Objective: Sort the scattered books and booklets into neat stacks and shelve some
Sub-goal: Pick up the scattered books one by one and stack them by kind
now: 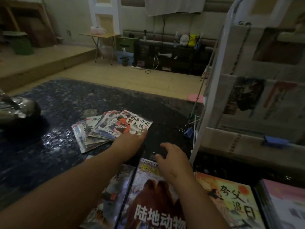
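Several fanned booklets (105, 129), topmost titled 孟姜女哭长城, under left hand (130, 142)'s flat open fingers; right hand (173, 160) curled empty above 陆地动物 book (148, 204); blue binder clip (188, 131) beside white rack (208, 90).

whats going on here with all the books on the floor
A person is sorting booklets on a dark rug. The left hand rests on the near edge of a fanned pile of booklets, which is not yet squared up. The right hand hovers open over the top of an animal book, holding nothing. More books lie side by side next to it, and a white rack on the right already holds some.
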The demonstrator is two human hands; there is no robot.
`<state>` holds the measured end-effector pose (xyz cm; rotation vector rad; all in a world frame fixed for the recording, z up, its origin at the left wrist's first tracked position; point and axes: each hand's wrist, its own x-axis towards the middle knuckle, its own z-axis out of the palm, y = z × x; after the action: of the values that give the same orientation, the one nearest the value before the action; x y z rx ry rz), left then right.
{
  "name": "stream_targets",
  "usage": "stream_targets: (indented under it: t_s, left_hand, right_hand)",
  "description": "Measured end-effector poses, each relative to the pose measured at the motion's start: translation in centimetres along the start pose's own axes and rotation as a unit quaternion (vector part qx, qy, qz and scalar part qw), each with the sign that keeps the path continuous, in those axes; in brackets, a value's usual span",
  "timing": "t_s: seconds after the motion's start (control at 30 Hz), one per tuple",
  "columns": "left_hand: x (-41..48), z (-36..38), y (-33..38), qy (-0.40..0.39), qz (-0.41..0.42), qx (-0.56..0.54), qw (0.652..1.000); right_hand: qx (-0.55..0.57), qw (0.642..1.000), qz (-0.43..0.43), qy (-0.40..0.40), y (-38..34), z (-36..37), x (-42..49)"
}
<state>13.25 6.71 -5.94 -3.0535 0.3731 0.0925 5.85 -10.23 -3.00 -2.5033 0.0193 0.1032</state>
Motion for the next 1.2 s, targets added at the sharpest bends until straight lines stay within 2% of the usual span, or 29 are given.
stream_targets:
  t_s: [0.27, 0.37, 0.6, 0.73, 0.9, 1.07, 1.2]
  left_hand:
    - [-2.2, -0.5, -0.1, 0.097, -0.094, -0.119, 0.984]
    - [-3.7, -0.7, 0.0, 0.141, -0.094, -0.133, 0.976]
    - [-7.9, -2.5, 0.1, 0.252, -0.076, -0.166, 0.95]
    - [-10.1, -4.0, 0.4, 0.275, -0.032, -0.166, 0.947]
    - [-12.3, -4.2, 0.2, 0.252, 0.054, -0.141, 0.956]
    - [-13.7, -3.4, -0.1, 0.206, 0.068, -0.144, 0.965]
    - [-13.8, -4.0, 0.3, 0.151, 0.079, -0.16, 0.972]
  right_hand:
    - [0.018, 1.0, -0.009, -0.014, -0.8, 0.6, -0.2]
    - [0.032, 0.999, -0.008, -0.016, -1.0, 0.8, -0.2]
    - [0.227, 0.973, 0.031, -0.013, -1.5, 0.8, -0.7]
    - [0.304, 0.951, 0.062, 0.0, -2.5, 1.4, -0.6]
    - [0.336, 0.938, 0.088, 0.003, -2.8, 1.9, -0.1]
    - [0.378, 0.918, 0.123, 0.011, -2.9, 2.3, -0.8]
    - [0.377, 0.917, 0.134, 0.008, -3.0, 1.5, -1.5]
